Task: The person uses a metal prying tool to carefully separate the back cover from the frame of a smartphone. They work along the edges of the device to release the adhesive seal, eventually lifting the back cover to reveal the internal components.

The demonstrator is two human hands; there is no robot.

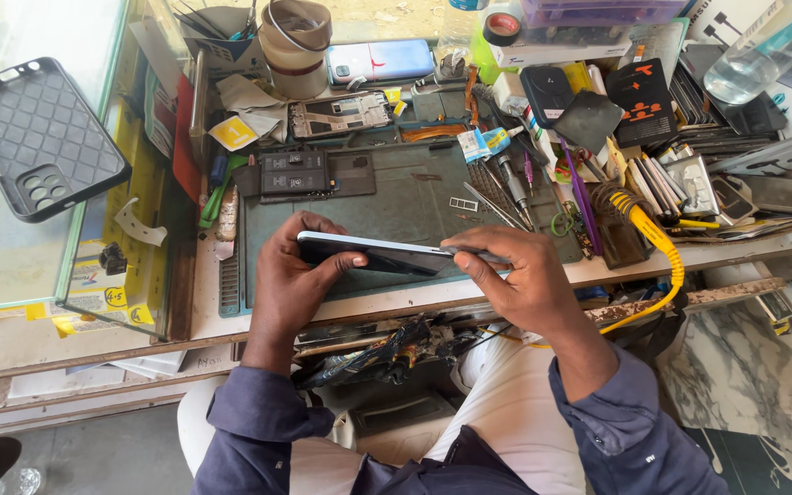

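Note:
My left hand (293,275) grips a slim smartphone (387,254) by its left end, holding it edge-up just above the green work mat (405,197). At the phone's right end, my right hand (515,275) pinches a thin metal tool (477,254) against the phone's edge. Both forearms wear dark blue sleeves. A black phone battery (293,171) and a bare phone frame with circuit parts (339,115) lie further back on the mat's far side.
A black phone case (38,133) lies on a glass counter at the left. Tweezers and screwdrivers (501,197) rest right of the mat. A yellow cable (657,252) curls at the right. A blue phone (379,61), tape rolls and a clear bottle (763,50) crowd the back.

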